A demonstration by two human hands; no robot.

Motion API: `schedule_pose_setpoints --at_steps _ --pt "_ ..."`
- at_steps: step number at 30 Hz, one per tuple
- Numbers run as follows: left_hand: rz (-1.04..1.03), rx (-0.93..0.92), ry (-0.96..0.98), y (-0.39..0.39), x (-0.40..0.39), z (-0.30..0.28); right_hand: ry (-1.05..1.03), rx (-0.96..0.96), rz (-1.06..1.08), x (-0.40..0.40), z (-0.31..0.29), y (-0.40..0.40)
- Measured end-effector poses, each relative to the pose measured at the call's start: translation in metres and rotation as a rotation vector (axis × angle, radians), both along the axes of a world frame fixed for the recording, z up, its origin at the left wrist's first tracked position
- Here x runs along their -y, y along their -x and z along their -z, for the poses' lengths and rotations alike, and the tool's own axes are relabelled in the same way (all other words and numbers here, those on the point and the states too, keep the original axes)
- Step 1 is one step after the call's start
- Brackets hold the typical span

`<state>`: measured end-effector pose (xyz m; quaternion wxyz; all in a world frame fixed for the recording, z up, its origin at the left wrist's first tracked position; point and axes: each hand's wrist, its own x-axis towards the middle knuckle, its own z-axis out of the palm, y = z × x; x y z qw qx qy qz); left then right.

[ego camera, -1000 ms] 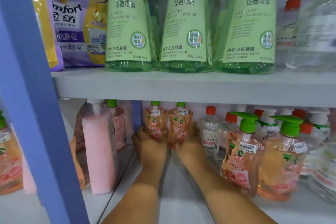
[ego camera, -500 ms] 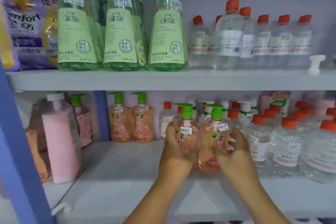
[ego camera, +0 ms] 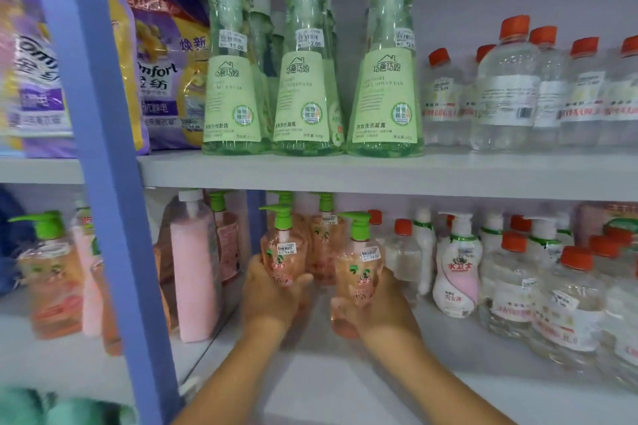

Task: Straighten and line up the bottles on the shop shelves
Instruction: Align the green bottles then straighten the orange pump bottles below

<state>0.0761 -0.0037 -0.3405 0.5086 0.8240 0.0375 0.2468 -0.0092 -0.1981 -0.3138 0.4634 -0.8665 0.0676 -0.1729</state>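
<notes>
Low in the centre of the frame, the left hand (ego camera: 272,290) and right hand (ego camera: 376,307) are each gripping a peach pump bottle (ego camera: 283,252), (ego camera: 359,269) on the lower shelf (ego camera: 345,386). Two matching bottles (ego camera: 322,238) are already standing behind; these two are not yet set into line, and the red-capped bottles (ego camera: 569,290) at right are looking jumbled.

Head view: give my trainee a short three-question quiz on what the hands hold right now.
1. True or false: each hand grips one peach-coloured pump bottle with a green pump top.
2. Which shelf holds the tall green clear bottles with white caps? A upper, B lower.
3. Fill in: the caps on the clear water-like bottles are ____.

Key: 1 true: left hand on the left bottle, right hand on the right bottle. 2 A. 3 orange-red.
</notes>
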Motion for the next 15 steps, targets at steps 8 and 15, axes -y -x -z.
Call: schedule_pose_setpoints --at_steps 8,15 --pt "0.109 0.112 0.151 -0.034 -0.008 -0.007 0.193 0.094 0.103 -0.051 0.013 -0.08" --pt "0.157 0.176 0.225 -0.019 0.002 -0.006 0.228 0.202 0.171 -0.06 0.021 -0.087"
